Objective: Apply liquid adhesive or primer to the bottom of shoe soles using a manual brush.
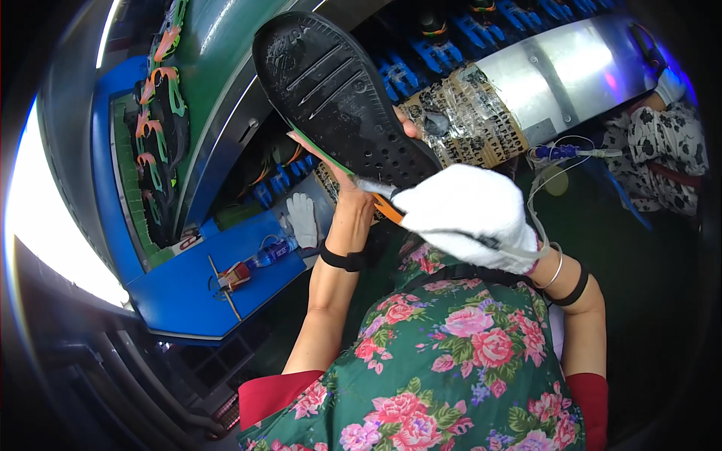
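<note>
A black sandal (331, 83) is held up at the top middle, its sole facing me with long slots and rows of small holes. My left hand (347, 182) is closed around it from behind and the left side; fingertips show at its right edge. Orange and green strap parts peek out along the sandal's edge. My right hand (470, 214), in a white glove, is closed at the sandal's lower end. From its fingers a thin pale tip (372, 186) pokes out beside the sole; the rest of that thing is mostly hidden.
Sandals with orange and green straps (162, 113) line a green surface at left. A blue table (180, 293) bears a white glove (302, 218), a bottle (271, 253) and a small red object (235, 276). A metal machine (556, 71) lies ahead; another person's patterned sleeve (658, 150) is at right.
</note>
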Motion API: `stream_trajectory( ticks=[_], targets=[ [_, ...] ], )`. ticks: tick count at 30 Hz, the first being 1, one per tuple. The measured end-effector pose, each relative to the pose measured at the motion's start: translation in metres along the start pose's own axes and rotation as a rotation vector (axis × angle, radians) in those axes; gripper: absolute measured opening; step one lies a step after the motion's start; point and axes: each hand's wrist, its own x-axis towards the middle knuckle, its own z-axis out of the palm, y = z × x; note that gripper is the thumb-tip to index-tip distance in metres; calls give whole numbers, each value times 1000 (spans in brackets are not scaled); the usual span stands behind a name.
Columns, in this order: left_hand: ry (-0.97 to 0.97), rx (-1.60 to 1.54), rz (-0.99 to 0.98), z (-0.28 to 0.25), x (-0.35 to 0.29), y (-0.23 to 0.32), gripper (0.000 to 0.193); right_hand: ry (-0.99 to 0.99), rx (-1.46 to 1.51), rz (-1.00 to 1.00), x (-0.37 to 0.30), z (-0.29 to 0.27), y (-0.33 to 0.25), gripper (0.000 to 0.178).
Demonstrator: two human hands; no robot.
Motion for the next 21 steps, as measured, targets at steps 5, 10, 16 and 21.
stream_trajectory(
  ticks=[5,10,16,21],
  targets=[
    [-46,125,48,-4,5,4,121,-87,-194,-76,-14,2,3,33],
    [-49,23,24,4,4,-1,123,-28,-63,-19,-12,0,0,32],
    [-97,96,48,-10,6,5,120,-13,-172,-69,-23,3,3,32],
    [-127,89,92,-7,7,3,116,-1,-6,19,-23,-8,7,31]
  ],
)
